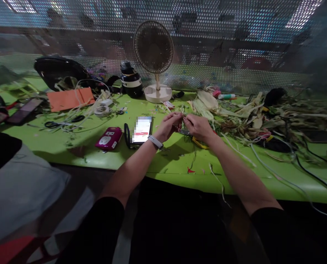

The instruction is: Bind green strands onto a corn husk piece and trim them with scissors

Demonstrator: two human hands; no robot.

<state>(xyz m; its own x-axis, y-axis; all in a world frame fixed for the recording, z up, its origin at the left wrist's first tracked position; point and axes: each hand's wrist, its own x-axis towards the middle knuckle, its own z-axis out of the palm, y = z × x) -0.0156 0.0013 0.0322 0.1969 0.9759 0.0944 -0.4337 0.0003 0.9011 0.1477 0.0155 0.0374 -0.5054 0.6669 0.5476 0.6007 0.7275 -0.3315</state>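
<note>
Both of my hands meet over the middle of the green table point(77, 146). My left hand point(170, 125), with a white watch band on its wrist, is closed in a pinch on a thin greenish strip point(183, 118). My right hand point(198, 127) is closed on the same strip from the other side. The strip is small and mostly hidden by my fingers. A yellow-handled tool point(199, 144) lies on the table just under my right wrist. A heap of dry husk strips point(243, 117) lies right of my hands.
A phone point(141, 130) stands propped left of my hands, beside a magenta device point(108, 138). A small desk fan point(153, 58), a dark bottle point(130, 79), an orange envelope point(69, 99), scissors point(61, 123) and cables point(284, 179) lie about. A perforated screen point(235, 44) backs the table. Another person sits at left point(11, 176).
</note>
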